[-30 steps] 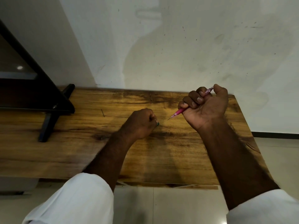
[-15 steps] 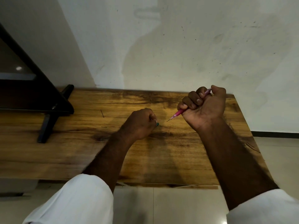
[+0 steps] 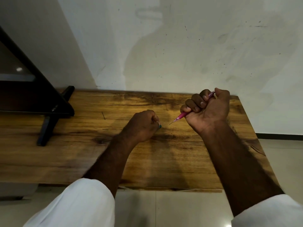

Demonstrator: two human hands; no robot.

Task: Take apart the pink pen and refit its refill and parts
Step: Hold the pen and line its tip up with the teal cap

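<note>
My right hand (image 3: 207,110) grips the pink pen (image 3: 181,116) in a fist above the wooden table (image 3: 82,153). The pen's thin tip points down-left, and its back end shows beside my thumb. My left hand (image 3: 142,126) rests on the table just left of that tip, fingers curled. A small teal piece (image 3: 160,126) peeks out at its fingertips, mostly hidden by the hand.
A black stand with a slanted frame (image 3: 49,122) sits on the table's left part. A thin dark needle-like sliver (image 3: 103,115) lies on the wood left of my hands. A white wall stands behind, and tiled floor lies below the near edge.
My right hand with the pen has shifted very slightly; my left hand stays in place.
</note>
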